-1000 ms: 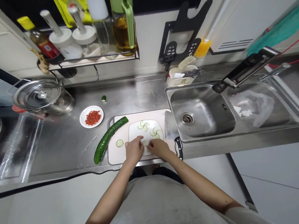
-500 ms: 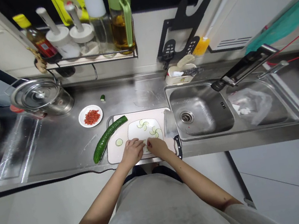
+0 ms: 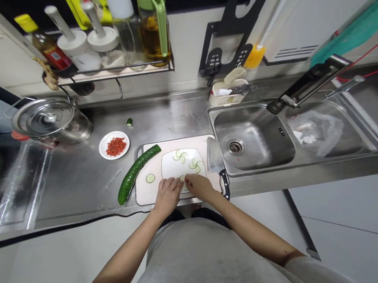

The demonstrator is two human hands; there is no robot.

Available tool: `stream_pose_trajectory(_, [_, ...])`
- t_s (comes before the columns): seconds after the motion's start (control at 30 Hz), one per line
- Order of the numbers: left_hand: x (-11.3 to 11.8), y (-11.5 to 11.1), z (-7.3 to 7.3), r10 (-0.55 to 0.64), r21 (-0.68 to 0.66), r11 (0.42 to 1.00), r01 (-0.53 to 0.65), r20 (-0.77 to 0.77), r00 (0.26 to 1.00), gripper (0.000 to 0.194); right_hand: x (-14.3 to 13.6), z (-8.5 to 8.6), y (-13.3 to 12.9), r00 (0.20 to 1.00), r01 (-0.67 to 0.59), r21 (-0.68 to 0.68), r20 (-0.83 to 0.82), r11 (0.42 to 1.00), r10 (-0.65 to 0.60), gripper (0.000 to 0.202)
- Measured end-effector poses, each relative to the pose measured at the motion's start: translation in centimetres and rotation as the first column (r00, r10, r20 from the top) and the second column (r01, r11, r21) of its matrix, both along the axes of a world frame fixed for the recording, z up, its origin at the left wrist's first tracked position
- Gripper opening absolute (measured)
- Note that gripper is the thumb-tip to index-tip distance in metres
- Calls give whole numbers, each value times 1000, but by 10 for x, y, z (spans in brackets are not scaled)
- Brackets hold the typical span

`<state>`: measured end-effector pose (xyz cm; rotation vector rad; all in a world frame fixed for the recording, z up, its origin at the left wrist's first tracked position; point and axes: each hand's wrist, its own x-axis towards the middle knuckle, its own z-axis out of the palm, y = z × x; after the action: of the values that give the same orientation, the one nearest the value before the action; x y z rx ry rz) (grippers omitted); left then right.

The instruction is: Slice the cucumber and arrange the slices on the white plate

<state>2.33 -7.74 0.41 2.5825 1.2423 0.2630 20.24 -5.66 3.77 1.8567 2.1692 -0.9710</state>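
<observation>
One long dark-green cucumber (image 3: 135,174) crosses the pale pink plastic cutting board's (image 3: 144,197) left edge; one round pale slice (image 3: 150,178) has open board around it. Mid-board, left hand's (image 3: 167,195) half-open, right hand's (image 3: 199,186) curled, both at one white squarish plate (image 3: 168,164), can't see any grip. One steel cleaver (image 3: 214,155) hugs the right edge.
</observation>
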Motion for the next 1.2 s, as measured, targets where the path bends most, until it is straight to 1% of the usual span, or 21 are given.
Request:
stream_pose_trajectory(0.1, [-2,-1,0,11,-13,1000,-11,19,1000,45,0,1,-1,1000,0,-6,-2,1000,0,22])
stream_pose_trajectory(0.27, [-5,3,1,-47,-20,999,48,24,999,43,1,-1,-4,999,-12,8,-36,1000,12,27])
stream_pose_trajectory(0.37, [-6,3,-1,-58,-14,998,58,20,998,44,2,-2,-5,999,-28,1,-37,1000,28,28])
stream_pose_trajectory(0.47, [-6,2,-3,-63,-1,998,63,15,998,44,2,-2,-6,999,-40,27,-34,999,41,28])
stream_pose_trajectory(0.6, [-5,-1,-5,-55,1,998,55,12,998,44,2,-1,-6,998,-47,31,-27,998,48,27])
stream_pose_trajectory(0.83, [-4,-3,-3,-35,-25,999,35,13,999,47,3,-2,-7,999,-40,29,-35,999,41,26])
stream_pose_trajectory(1.03, [-3,-4,-3,-21,-26,999,21,22,1000,49,2,2,-8,997,-79,47,13,996,78,27])
stream_pose_trajectory(1.2, [-1,-5,-2,-17,-8,1000,17,17,1000,47,0,5,-10,991,-124,54,59,991,121,29])
